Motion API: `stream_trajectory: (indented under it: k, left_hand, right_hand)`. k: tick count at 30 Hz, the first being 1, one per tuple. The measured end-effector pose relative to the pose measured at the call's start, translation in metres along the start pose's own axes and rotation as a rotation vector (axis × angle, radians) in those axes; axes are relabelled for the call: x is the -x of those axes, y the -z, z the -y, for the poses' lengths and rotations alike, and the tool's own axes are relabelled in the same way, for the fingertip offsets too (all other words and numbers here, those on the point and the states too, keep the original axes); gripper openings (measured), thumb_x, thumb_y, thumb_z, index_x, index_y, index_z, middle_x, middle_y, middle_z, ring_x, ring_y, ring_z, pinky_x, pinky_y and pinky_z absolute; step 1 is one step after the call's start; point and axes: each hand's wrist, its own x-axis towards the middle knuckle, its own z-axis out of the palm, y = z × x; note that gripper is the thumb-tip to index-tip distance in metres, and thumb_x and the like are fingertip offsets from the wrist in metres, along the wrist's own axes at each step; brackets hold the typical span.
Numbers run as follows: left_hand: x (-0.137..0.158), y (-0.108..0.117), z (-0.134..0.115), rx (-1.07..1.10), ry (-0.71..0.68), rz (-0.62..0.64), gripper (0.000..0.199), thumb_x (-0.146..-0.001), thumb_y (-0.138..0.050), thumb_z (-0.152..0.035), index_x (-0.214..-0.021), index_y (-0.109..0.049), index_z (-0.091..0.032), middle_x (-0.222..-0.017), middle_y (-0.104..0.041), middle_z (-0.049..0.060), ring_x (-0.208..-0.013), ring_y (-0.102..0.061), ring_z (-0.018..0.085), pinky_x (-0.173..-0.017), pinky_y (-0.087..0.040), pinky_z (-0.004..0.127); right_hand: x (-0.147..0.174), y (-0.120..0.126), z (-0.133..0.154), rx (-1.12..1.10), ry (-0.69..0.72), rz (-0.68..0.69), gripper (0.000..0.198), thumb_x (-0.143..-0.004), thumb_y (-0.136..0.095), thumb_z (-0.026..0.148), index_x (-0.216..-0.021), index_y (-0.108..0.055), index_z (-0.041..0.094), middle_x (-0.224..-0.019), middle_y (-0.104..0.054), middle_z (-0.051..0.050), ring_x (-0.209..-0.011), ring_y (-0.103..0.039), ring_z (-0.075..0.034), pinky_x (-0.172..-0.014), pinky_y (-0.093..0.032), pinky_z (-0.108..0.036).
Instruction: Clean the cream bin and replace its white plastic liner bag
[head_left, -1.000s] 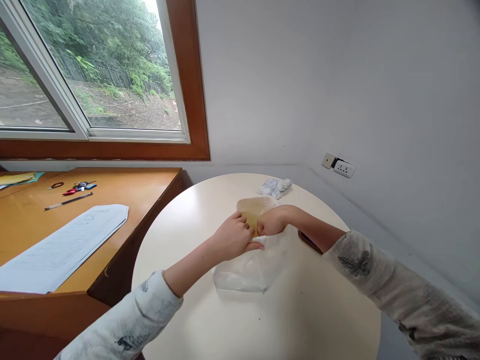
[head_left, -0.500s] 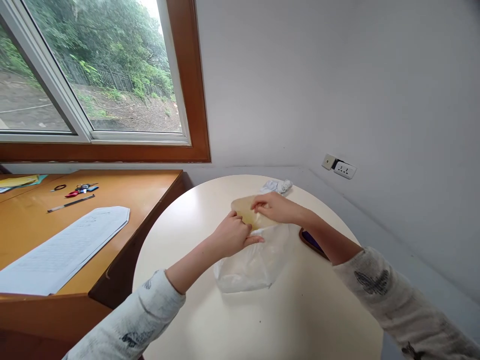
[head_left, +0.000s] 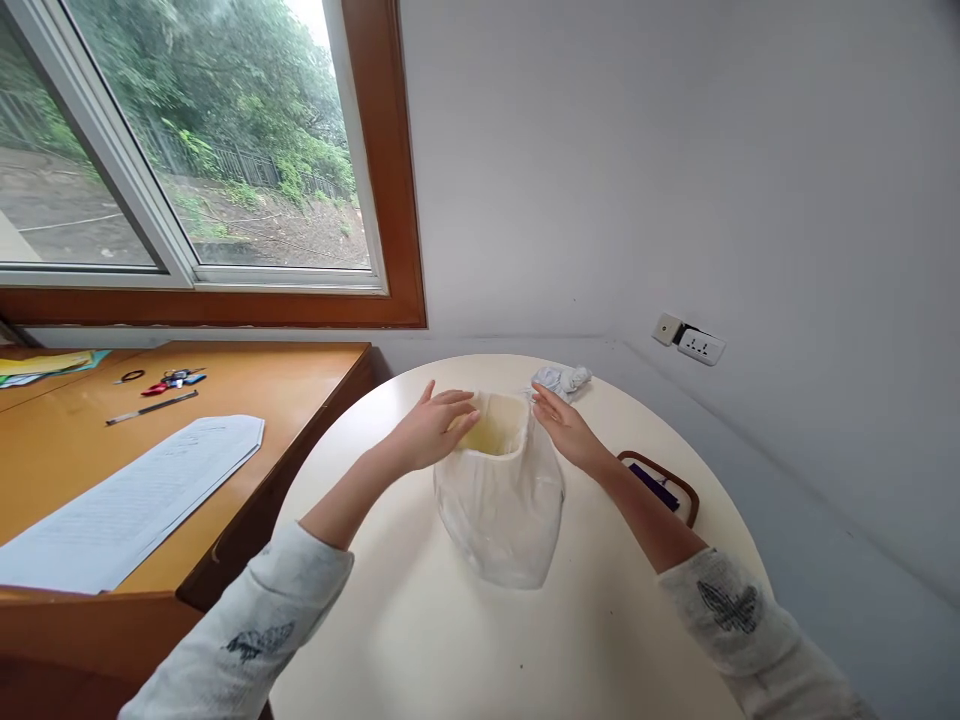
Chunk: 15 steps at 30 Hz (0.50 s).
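Observation:
A cream, squarish container [head_left: 493, 434] stands on the round table, its mouth towards me. A translucent white plastic bag [head_left: 504, 520] is drawn over its rim and hangs loosely down the near side, spreading onto the tabletop. My left hand [head_left: 433, 428] is at the left of the rim with fingers spread, its thumb and fingertips over the edge. To the right of the rim is my right hand [head_left: 568, 428], fingers stretched out and holding nothing. Whether either hand touches the bag is hard to tell.
On the round cream table [head_left: 600, 630] lie a crumpled white plastic bag [head_left: 562, 381] at the back and a brown-rimmed tray [head_left: 691, 497] with a dark item on the right. A wooden desk [head_left: 300, 385] at left bears papers [head_left: 142, 500], a pen [head_left: 152, 407] and keys [head_left: 174, 380].
Both hands have let go of the bag's edge and moved apart to either side of the container. The bag now lies folded around the rim, leaving the mouth uncovered.

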Motion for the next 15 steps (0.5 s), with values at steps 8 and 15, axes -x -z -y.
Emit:
stream_trajectory:
  k: [8, 15]
  left_hand:
    - [0.021, -0.014, 0.027, 0.327, 0.108, 0.063, 0.046, -0.087, -0.032, -0.052, -0.122, -0.049, -0.027, -0.149, -0.014, 0.006, -0.128, -0.033, 0.03, -0.09, -0.044, 0.042]
    - [0.029, -0.061, 0.025, 0.818, 0.149, -0.22, 0.104, -0.07, -0.067, -0.042, -0.139, 0.012, -0.032, -0.147, -0.016, 0.014, -0.132, -0.024, 0.029, -0.097, -0.04, 0.043]
  right_hand:
    - [-0.004, -0.022, -0.01, -0.067, 0.019, 0.068, 0.052, -0.084, -0.043, 0.05, -0.133, -0.038, 0.031, -0.142, -0.033, 0.0, -0.133, -0.025, -0.018, -0.109, -0.018, -0.04]
    - [0.018, -0.039, -0.021, -0.278, -0.016, 0.004, 0.067, -0.084, -0.039, 0.056, -0.141, -0.011, 0.033, -0.149, -0.01, 0.005, -0.136, -0.012, -0.014, -0.111, -0.015, -0.035]
